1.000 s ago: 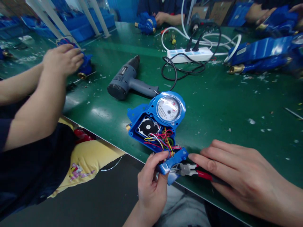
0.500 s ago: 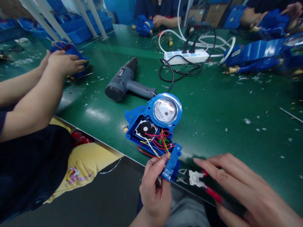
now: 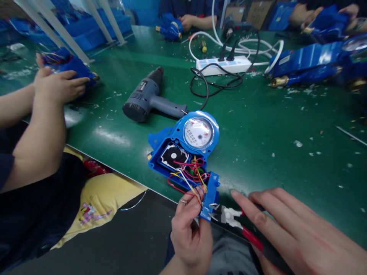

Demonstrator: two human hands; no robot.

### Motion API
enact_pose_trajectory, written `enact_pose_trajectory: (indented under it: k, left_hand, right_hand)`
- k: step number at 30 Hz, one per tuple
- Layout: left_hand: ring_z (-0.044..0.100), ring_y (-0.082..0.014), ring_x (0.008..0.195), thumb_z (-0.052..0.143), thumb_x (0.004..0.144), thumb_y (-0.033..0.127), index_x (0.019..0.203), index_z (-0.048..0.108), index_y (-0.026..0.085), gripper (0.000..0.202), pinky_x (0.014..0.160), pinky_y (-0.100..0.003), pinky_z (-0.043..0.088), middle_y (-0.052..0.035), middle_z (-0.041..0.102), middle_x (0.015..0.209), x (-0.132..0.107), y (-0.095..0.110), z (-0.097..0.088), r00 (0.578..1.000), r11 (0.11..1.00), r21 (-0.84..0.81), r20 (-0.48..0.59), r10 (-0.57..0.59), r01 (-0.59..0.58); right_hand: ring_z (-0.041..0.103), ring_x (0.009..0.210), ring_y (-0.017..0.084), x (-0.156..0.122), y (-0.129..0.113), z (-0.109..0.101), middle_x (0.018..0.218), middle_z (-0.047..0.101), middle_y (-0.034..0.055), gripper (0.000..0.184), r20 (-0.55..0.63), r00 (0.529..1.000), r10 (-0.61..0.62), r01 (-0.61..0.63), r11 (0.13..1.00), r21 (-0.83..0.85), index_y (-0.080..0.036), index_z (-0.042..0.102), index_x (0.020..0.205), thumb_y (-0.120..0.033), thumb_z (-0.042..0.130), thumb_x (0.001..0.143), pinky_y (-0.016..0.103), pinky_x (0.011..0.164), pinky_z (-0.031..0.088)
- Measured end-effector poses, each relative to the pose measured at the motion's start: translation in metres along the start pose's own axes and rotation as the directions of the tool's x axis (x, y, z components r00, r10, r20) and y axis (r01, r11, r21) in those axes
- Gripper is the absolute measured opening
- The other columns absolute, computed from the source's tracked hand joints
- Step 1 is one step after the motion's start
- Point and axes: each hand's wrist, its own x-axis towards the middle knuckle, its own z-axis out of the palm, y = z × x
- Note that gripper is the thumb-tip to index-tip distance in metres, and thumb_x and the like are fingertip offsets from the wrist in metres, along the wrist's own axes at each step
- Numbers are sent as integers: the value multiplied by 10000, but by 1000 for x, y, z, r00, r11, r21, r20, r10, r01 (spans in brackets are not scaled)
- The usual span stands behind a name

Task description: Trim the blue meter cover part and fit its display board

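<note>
A blue water meter (image 3: 183, 143) lies on the green table by its front edge, its round dial facing up and its wiring box uncovered. Red, yellow and white wires (image 3: 197, 168) spill out of the box. My left hand (image 3: 190, 225) pinches several of these wires against a blue plastic piece (image 3: 210, 194) beside the box. In my right hand (image 3: 289, 229) are red-handled cutting pliers (image 3: 229, 217). Their jaws stand apart, with the tips at the right side of the blue piece; whether they touch it I cannot tell.
A grey heat gun (image 3: 151, 97) lies behind the meter, near a white power strip (image 3: 223, 65) with black and white cables. At left, a co-worker's hands (image 3: 59, 82) hold another blue meter (image 3: 71, 68). More blue meters (image 3: 306, 63) lie at the right.
The pliers in my right hand have moved left, up to the blue piece. My left hand keeps its pinch. The co-worker's hands and meter at left have shifted left.
</note>
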Motion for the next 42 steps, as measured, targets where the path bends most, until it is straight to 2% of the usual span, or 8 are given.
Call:
enact_pose_trajectory:
  k: [7, 12, 17, 22, 26, 32, 39, 42]
  left_hand:
    - [713, -178, 951, 597, 718, -80, 937, 594, 200, 356, 856, -328, 603, -7, 748, 928, 10, 7, 0, 1000, 1000, 19, 19, 9, -10]
    - [702, -173, 973, 599, 722, -81, 919, 610, 190, 335, 875, -307, 595, -7, 736, 900, 6, 8, -2, 1000, 999, 48, 15, -9, 9]
    - [692, -177, 1006, 590, 694, -125, 959, 608, 181, 404, 890, -299, 591, -13, 735, 938, 7, 5, -3, 997, 998, 29, 53, 57, -59]
    - [694, -195, 999, 615, 696, -124, 993, 599, 179, 424, 860, -338, 613, -29, 740, 978, 6, 1, -1, 993, 994, 21, 47, 107, -108]
    - [702, -207, 978, 615, 712, -103, 998, 599, 183, 405, 831, -364, 626, -27, 737, 943, 5, 1, -1, 993, 993, 35, 53, 110, -112]
    - [695, -193, 1004, 595, 692, -148, 1039, 607, 163, 466, 897, -361, 595, -25, 734, 989, 6, -1, -4, 985, 987, 32, 73, 155, -158]
    - [721, -208, 928, 604, 699, -145, 1005, 645, 155, 431, 856, -382, 615, -22, 753, 951, 7, 2, -4, 982, 978, 105, 75, 174, -181]
    - [722, -201, 925, 617, 678, -160, 1003, 649, 148, 449, 862, -367, 613, -15, 751, 945, 8, 3, -3, 981, 977, 93, 49, 188, -192]
  right_hand:
    - [556, 873, 297, -3, -5, -2, 992, 615, 142, 442, 20, 999, -49, 50, 996, -80, -46, 524, 1219, -119, 355, 818, 429, 671, 454]
    - [569, 786, 273, -6, -7, 0, 876, 618, 120, 414, 30, 999, -43, 47, 989, -138, -45, 530, 1187, -68, 330, 825, 403, 593, 450]
    - [581, 770, 250, -1, -6, -4, 915, 628, 100, 356, 69, 994, -85, 96, 981, -171, -64, 517, 1151, -73, 282, 884, 379, 607, 458]
    - [584, 769, 184, 1, 2, -12, 922, 606, 66, 334, 55, 998, 34, -30, 997, -72, -107, 512, 1201, -159, 281, 965, 297, 626, 471]
    - [577, 845, 149, -3, 6, -15, 1028, 587, 53, 382, 97, 990, 103, -110, 991, 69, -158, 483, 1298, -173, 364, 936, 233, 660, 471]
    - [528, 884, 237, -5, -1, -6, 1034, 566, 84, 469, 118, 989, 87, -94, 994, 47, -143, 486, 1320, -193, 351, 874, 353, 688, 489]
    - [498, 834, 243, 1, -7, -11, 956, 534, 102, 434, 169, 983, 67, -55, 996, -77, -80, 446, 1337, -253, 310, 963, 361, 669, 490]
    - [505, 804, 236, -2, -7, -10, 933, 533, 99, 437, 122, 990, 66, -56, 995, -81, -83, 465, 1327, -265, 280, 975, 359, 637, 473]
